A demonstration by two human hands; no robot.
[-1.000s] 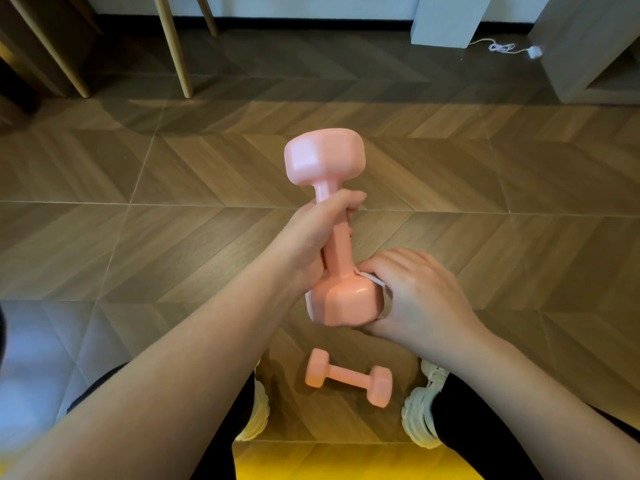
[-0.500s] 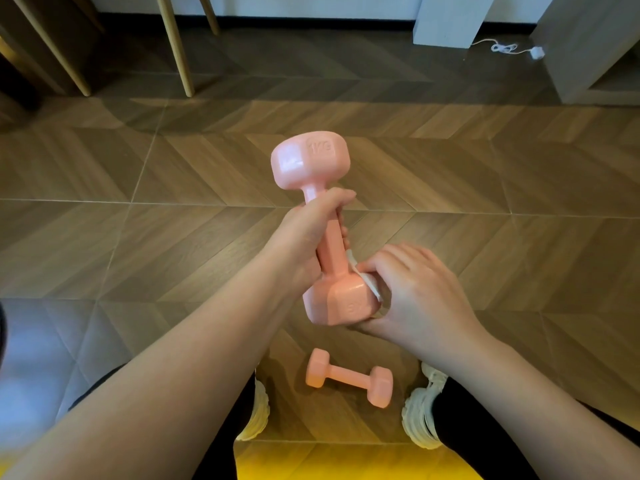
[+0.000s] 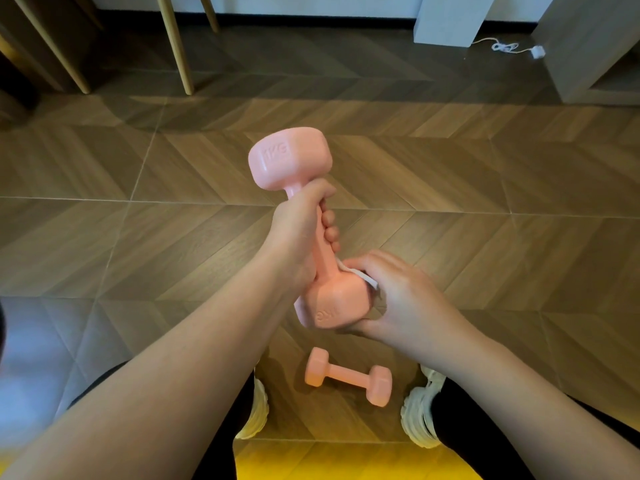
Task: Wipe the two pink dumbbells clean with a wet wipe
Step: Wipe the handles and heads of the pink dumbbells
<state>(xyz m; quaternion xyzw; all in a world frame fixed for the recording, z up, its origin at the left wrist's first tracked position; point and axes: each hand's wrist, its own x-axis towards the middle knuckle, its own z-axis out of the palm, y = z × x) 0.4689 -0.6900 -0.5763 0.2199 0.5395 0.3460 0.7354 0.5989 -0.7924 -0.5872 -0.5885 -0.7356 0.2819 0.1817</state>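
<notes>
Centre frame, above the floor: left hand (image 3: 301,237) is wrapped tight round the handle of the held dumbbell (image 3: 325,265), bar roughly upright, top tilted left and away. The right hand (image 3: 398,299) curls round the near, lower head, pinning the wet wipe (image 3: 363,279) between its fingers and the head's right side. Only a white edge of the wipe shows.

Step in hand, my read: wiping the lower head of dumbbell one. Can't tell which faces are clean.

Next move likely calls for turning the bar in the left grip so the wipe reaches the other faces. Then handle and far head, so the left hand must shift off the handle.

The second dumbbell (image 3: 348,380) lies on the wood floor (image 3: 485,237) between the white shoes (image 3: 420,420), nearer than the hands, neither hand on it. Looks pending.

Writing: "1KG" embossed on the upper head's end face, and the same mark upside down on the lower head. No brand visible.
</notes>
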